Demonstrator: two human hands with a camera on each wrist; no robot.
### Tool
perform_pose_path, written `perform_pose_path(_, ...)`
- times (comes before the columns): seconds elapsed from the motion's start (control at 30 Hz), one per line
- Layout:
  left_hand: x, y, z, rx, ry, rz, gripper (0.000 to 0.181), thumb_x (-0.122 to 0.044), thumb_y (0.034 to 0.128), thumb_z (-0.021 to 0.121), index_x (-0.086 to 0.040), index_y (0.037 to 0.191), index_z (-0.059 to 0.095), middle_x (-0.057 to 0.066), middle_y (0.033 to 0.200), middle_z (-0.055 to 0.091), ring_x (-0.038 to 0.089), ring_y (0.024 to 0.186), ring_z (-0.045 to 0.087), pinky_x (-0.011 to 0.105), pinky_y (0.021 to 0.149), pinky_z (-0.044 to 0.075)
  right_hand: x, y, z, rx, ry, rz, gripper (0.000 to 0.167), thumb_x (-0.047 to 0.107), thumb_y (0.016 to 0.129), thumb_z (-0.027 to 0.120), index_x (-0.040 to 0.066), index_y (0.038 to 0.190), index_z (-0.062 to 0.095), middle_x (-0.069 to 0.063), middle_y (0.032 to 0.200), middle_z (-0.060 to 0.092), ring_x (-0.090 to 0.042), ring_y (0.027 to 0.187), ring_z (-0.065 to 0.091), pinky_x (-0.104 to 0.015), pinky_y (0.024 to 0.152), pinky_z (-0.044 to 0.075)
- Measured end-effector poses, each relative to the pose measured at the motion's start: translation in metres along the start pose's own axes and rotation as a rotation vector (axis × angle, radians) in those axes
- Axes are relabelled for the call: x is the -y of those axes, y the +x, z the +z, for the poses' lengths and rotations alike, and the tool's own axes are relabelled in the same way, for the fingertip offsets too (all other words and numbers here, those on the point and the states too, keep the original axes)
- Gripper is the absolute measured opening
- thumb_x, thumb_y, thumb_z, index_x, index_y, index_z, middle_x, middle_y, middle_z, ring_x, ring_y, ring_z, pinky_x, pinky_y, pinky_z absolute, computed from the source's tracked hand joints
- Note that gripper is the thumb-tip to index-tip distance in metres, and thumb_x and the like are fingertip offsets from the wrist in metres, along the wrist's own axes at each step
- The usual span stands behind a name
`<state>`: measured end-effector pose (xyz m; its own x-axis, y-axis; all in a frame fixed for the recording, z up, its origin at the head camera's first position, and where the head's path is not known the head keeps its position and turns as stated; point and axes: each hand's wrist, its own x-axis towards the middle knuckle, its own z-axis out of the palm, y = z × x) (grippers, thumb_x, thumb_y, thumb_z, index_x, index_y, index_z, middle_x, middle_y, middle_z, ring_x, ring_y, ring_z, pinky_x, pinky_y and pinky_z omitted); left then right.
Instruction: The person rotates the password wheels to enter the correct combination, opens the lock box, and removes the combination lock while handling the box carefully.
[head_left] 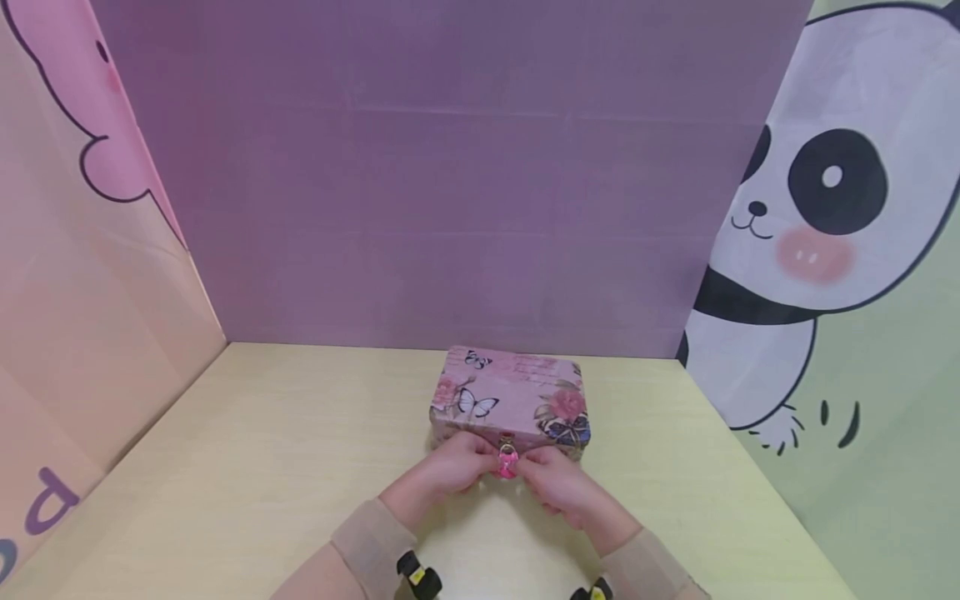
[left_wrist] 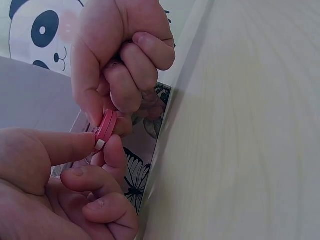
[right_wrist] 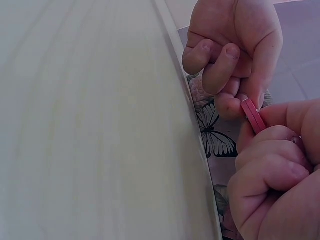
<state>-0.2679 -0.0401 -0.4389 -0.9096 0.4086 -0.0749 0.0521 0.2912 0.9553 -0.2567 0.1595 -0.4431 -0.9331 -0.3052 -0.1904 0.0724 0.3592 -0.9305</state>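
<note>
A pink tin box (head_left: 517, 387) printed with butterflies and roses lies lid down toward the table's middle, its front facing me. At its front clasp hangs a small pink padlock (head_left: 507, 464) with a metal shackle. My left hand (head_left: 456, 461) pinches the padlock's left side between thumb and fingers. From the right, my right hand (head_left: 558, 482) pinches the other side. In the left wrist view, the red-pink padlock body (left_wrist: 106, 126) shows edge-on with a small white piece on its side. The right wrist view shows its layered edge (right_wrist: 253, 116) between both hands' fingertips.
The box rests on a pale wooden table (head_left: 315, 433). Behind it stands a purple wall panel (head_left: 450, 183). A panda print (head_left: 862, 250) covers the right wall, and a pink cartoon print (head_left: 112, 167) the left. Each forearm wears a wrist strap.
</note>
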Motion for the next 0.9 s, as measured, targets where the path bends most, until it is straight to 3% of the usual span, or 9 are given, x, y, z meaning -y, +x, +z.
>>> perform_pose_path(0.27, 0.000, 0.000, 0.000, 0.003, 0.003, 0.018, 0.015, -0.006, 0.0981, 0.063, -0.001, 0.092, 0.075, 0.005, 0.071, 0.061, 0.006, 0.046, 0.035, 0.021, 0.042, 0.029, 0.001, -0.001, 0.001, -0.012, -0.002, 0.004, 0.030, 0.026, 0.101, 0.058, -0.002, 0.093, 0.067, 0.007, 0.056, 0.035, -0.007, 0.043, 0.026, -0.021, 0.040, 0.021)
perform_pose_path(0.67, 0.004, 0.004, -0.001, -0.001, -0.003, 0.018, 0.015, -0.007, 0.0979, 0.063, -0.002, 0.089, 0.074, -0.002, 0.060, 0.048, 0.007, 0.046, 0.033, 0.022, 0.043, 0.028, 0.003, -0.002, -0.005, -0.013, 0.022, 0.003, 0.025, 0.025, 0.099, 0.062, 0.001, 0.097, 0.068, 0.007, 0.058, 0.035, -0.008, 0.046, 0.027, -0.021, 0.041, 0.023)
perform_pose_path(0.9, 0.003, 0.004, -0.001, -0.006, -0.004, 0.026, 0.013, -0.007, 0.0967, 0.064, -0.001, 0.090, 0.074, -0.001, 0.060, 0.050, 0.006, 0.044, 0.033, 0.021, 0.042, 0.028, 0.007, -0.005, -0.018, -0.022, 0.030, 0.029, 0.031, 0.031, 0.096, 0.067, 0.002, 0.087, 0.059, 0.006, 0.057, 0.033, -0.009, 0.047, 0.025, -0.022, 0.041, 0.022)
